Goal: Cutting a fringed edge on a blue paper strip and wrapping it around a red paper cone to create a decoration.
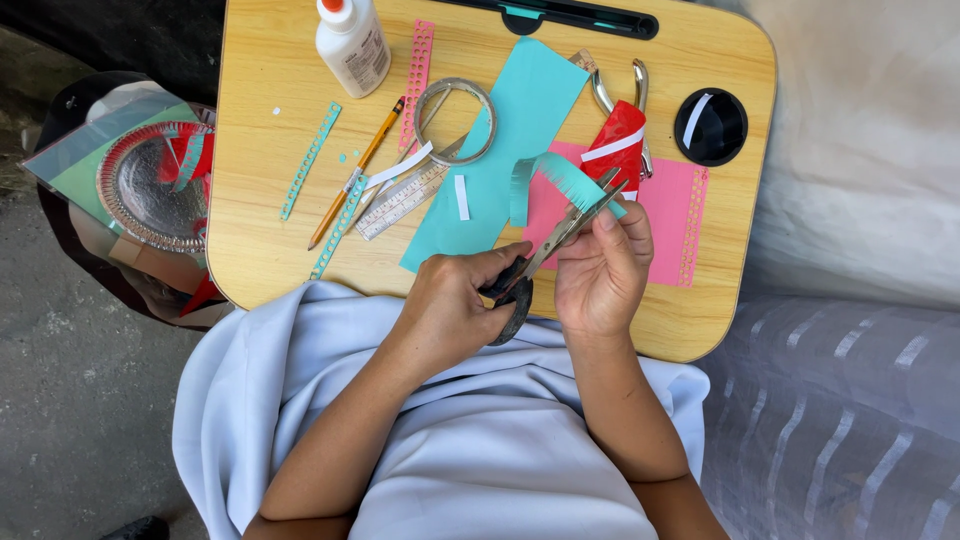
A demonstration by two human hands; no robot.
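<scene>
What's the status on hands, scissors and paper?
Left hand grips scissors. Right hand holds fringed teal strip at blades. Nothing blocking.

The camera on my head looks straight down, close to my lap and the small wooden table.

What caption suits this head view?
Left hand works scissors through a fringed teal strip held by the right hand.
</scene>
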